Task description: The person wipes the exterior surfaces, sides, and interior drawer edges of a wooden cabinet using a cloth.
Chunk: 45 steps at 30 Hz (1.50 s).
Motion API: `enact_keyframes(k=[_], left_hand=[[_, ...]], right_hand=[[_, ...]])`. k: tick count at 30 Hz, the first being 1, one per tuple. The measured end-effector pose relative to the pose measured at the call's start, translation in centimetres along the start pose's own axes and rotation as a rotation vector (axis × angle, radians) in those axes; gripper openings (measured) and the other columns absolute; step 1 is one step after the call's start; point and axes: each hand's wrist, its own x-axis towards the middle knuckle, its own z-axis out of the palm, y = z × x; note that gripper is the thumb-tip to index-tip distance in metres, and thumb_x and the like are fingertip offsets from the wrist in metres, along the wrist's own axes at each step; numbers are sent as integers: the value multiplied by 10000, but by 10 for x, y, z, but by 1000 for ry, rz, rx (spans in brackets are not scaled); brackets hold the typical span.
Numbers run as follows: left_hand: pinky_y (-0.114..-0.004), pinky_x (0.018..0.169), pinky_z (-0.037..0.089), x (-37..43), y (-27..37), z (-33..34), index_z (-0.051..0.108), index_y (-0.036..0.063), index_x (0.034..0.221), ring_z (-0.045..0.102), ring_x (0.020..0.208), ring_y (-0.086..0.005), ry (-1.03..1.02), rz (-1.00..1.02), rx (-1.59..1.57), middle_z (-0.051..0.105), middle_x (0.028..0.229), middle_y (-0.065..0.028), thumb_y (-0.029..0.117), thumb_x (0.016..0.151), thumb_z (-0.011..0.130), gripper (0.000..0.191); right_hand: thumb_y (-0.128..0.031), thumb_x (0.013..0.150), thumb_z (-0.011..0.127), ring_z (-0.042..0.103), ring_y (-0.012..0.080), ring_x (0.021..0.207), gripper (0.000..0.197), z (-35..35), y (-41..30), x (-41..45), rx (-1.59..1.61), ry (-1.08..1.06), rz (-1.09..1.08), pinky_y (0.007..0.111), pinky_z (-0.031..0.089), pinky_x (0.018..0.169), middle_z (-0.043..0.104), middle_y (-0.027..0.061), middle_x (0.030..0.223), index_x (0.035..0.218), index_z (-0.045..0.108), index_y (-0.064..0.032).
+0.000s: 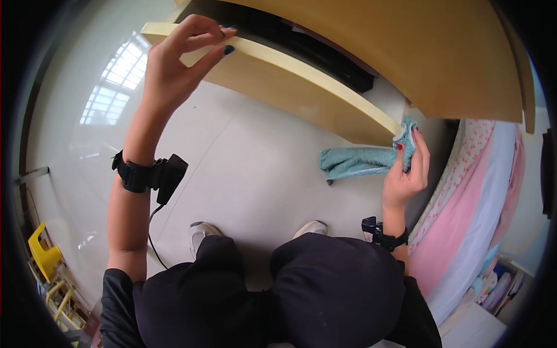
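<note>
An open drawer with a pale wooden front juts out of a wooden cabinet. At the drawer front's right end, my right hand pinches a teal cloth against the edge; the rest of the cloth hangs to the left. My left hand is at the left part of the drawer front, thumb and fingers apart, with nothing held between them. Whether it touches the edge I cannot tell. Inside the drawer lies a long dark object, partly hidden under the cabinet top.
Pink and white bedding hangs at the right, beside a box of assorted items. A yellow plastic object and a rack are at the lower left. My shoes are on the tiled floor; a cable runs from the left wrist device.
</note>
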Motion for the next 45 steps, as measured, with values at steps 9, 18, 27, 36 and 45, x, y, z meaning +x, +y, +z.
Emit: enact_keyframes(k=[9,18,27,36,45], left_hand=[[-263,760,527,0,3,2,566,33,923,684,907,-200,87,45,-184,703,851,-62,13,811,645,139],[-283,922,446,-13,-54,-18,547,-58,1076,624,969,-190,674,-383,-457,666,983,-154,178,990,391,295],[-310,914,469,-17,-56,-20,601,-53,999,651,924,-215,665,-553,-662,673,950,-198,304,1002,301,466],[-227,556,347,-21,-74,-24,615,-9,953,418,590,-55,660,-525,-532,526,684,22,360,1001,332,468],[-301,908,462,-21,-70,-34,561,-10,1115,631,965,-198,513,-612,-861,662,1002,-169,342,999,316,445]], right_hand=[[132,655,670,610,306,900,284,49,-58,36,146,-83,-299,371,522,799,606,136,904,928,672,54],[144,606,673,600,290,795,327,109,-139,88,331,-241,-540,348,493,705,586,129,862,912,663,28],[124,614,576,505,319,785,238,174,-226,119,342,-237,-794,367,465,689,530,163,827,849,598,99],[-17,711,565,526,289,856,62,208,-275,137,200,-174,-912,374,451,782,541,136,842,770,582,-7],[15,673,620,578,274,873,269,192,-215,119,277,-76,-941,344,501,782,581,126,881,938,648,50]])
